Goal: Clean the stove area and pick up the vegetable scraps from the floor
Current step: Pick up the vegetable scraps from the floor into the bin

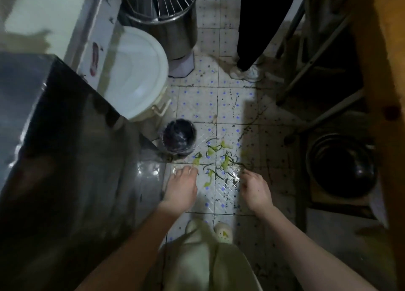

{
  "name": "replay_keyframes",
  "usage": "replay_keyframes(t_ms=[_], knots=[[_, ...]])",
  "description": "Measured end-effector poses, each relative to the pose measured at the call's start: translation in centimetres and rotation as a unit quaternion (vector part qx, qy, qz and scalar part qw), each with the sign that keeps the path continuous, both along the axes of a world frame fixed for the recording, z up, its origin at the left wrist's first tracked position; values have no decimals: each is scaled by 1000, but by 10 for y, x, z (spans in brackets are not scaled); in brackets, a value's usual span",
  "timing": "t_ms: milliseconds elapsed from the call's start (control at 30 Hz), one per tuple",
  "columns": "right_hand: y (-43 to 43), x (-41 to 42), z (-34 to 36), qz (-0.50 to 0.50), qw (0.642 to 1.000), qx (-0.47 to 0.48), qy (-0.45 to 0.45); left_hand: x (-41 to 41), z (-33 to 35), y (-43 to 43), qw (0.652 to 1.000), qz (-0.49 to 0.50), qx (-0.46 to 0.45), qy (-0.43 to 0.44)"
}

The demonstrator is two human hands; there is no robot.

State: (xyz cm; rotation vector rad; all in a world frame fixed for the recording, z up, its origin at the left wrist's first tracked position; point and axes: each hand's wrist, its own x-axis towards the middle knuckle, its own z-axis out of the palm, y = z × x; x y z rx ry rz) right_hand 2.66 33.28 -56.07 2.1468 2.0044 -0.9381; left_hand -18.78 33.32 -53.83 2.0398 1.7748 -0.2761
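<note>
- The vegetable scraps (219, 159) are lying scattered on the tiled floor (197, 102). They are thin dark green strips mixed with pale yellow-green pieces, sitting just right of a small black bin (179, 137) and just beyond both hands.
- The left hand (182, 187) is reaching down at the near left edge of the scraps. Its fingers are lying fairly straight and close together, and the fingertips (188, 170) are coming right up against one yellow-green piece; it is not gripping anything that shows.
- The right hand (255, 187) is hanging at the near right edge of the scraps with its knuckles up and fingers bending down toward the floor. The fingertips are hidden, so I cannot tell whether it is pinching a scrap.
- The bin, lined with a shiny bag, is standing open against a glossy black cabinet (65, 137) that is filling the left side.
- A white lidded bucket (135, 71) is sitting farther back on the left, and a steel drum with a wire guard (162, 12) is standing beyond it.
- Another person's dark trouser leg (256, 27) and white shoe (247, 72) are standing at the far side.
- Dark stacked bowls (341, 165) are resting low on the right, under a metal rack frame (306, 60).
- The person's own pale shoe (219, 227) is showing between the forearms.
</note>
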Motion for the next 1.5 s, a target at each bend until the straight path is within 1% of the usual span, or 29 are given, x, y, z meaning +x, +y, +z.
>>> replay_keyframes(t_ms=[167,267,467,667,833,933,1100,1300,1400,1500], knots=[[3,-17,-86,4,1000,-20,20,-1,-83,11,1000,19,-13,-4],[15,-19,-139,15,1000,-9,23,-1,-136,20,1000,15,-15,0],[47,-16,-244,22,999,28,9,-9,-249,43,1000,8,-16,13],[86,-9,-346,58,997,51,-24,-23,-358,78,999,0,5,39],[115,-10,-417,106,990,75,-48,-34,-431,98,998,-26,6,56],[129,-15,-454,110,989,76,-56,-42,-468,107,997,-34,5,63],[148,-26,-507,109,989,83,-53,-47,-520,118,997,-36,4,73],[177,-28,-534,178,980,59,-70,-47,-560,134,996,-51,8,76],[201,-30,-535,148,985,49,-75,-46,-572,146,996,-55,-1,68],[219,-38,-537,91,994,28,-47,-43,-583,157,996,-65,-19,54]])
